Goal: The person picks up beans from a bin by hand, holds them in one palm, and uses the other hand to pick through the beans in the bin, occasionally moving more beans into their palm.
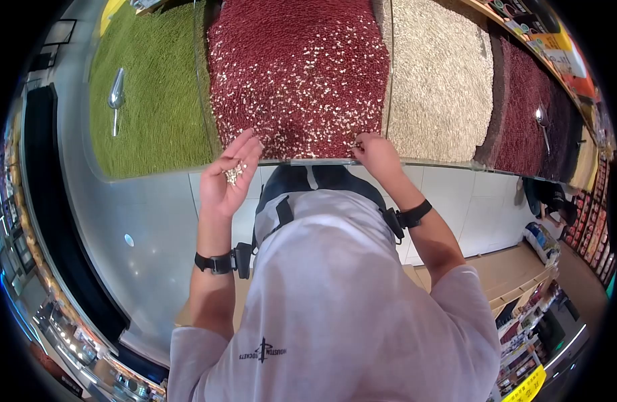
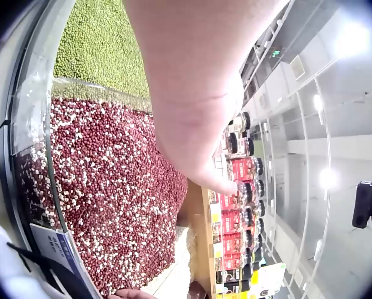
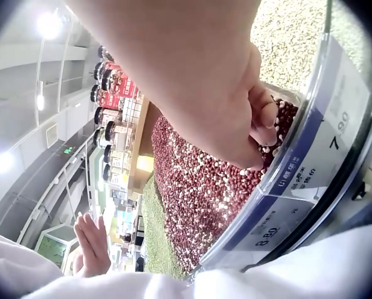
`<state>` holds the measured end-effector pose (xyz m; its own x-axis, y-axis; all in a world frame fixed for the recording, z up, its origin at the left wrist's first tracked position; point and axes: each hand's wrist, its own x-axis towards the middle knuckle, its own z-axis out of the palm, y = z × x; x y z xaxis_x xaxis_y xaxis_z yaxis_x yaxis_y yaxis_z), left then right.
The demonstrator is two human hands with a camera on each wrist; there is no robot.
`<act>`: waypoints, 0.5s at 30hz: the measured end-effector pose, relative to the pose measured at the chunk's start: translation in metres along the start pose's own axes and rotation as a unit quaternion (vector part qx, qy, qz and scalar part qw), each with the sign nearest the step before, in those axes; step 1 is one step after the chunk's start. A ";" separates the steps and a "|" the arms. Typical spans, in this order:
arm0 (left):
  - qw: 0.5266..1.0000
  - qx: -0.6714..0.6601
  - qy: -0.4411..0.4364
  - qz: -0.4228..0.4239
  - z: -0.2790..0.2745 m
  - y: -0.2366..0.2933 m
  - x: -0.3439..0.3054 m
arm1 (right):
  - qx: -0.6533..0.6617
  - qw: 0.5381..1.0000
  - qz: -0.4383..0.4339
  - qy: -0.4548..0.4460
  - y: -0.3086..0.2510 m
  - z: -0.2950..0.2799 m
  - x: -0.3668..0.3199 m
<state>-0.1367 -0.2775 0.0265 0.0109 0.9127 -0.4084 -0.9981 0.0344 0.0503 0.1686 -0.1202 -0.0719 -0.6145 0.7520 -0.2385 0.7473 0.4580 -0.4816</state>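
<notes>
A bin of dark red beans (image 1: 288, 47) has white beans scattered over its top. My left hand (image 1: 229, 181) is palm up over the bin's front left corner, with fingers extended and a small heap of white beans (image 1: 234, 173) on the palm. At the front right corner my right hand (image 1: 379, 157) is bent down, thumb and fingers curled in among the beans. In the right wrist view its fingertips (image 3: 257, 159) are right at red and white beans beside the clear front wall; I cannot tell whether a bean is between them.
Green beans (image 1: 147, 80) fill the bin on the left, with a metal scoop (image 1: 115, 94) on them. White beans (image 1: 442, 80) fill the right-hand bin. Price labels (image 3: 298, 180) line the front wall. Jars (image 2: 239, 193) stand on a shelf behind. Another person (image 1: 553, 201) is at the far right.
</notes>
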 end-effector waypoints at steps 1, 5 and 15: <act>1.000 -0.014 -0.012 -0.011 -0.001 0.003 0.001 | -0.012 1.000 0.008 0.002 -0.002 0.001 0.001; 0.999 -0.020 -0.007 -0.041 -0.005 0.016 0.008 | -0.042 0.997 0.061 -0.007 -0.022 -0.003 0.004; 0.994 0.005 -0.013 -0.109 -0.010 0.064 0.029 | -0.001 0.997 0.071 0.035 -0.017 0.015 0.009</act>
<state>-0.2005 -0.2529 0.0090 0.2284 0.8930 -0.3877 -0.9713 0.2363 -0.0278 0.1465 -0.1280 -0.0788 -0.4829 0.8408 -0.2445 0.8263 0.3452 -0.4450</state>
